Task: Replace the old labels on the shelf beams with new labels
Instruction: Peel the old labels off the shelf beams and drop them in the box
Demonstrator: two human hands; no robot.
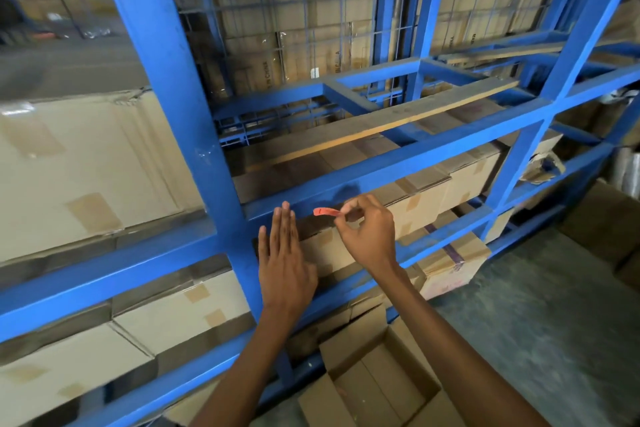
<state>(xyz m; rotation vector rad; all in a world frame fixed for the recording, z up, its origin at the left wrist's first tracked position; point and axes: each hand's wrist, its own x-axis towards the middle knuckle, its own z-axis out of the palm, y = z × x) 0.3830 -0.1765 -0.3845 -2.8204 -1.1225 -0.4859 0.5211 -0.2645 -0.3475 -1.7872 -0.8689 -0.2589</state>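
A small red label curls in the air just below a blue shelf beam. My right hand pinches its right end between thumb and forefinger. The label's left end hangs free, close to the beam's lower edge. My left hand is flat with fingers straight and together, fingertips resting at the beam's underside beside the blue upright post, holding nothing. Whether the label still sticks to the beam is unclear.
Taped cardboard boxes fill the shelf levels behind the beams. An open, empty carton sits on the concrete floor below my arms. A wooden plank lies across the upper level. More cartons stand at the right.
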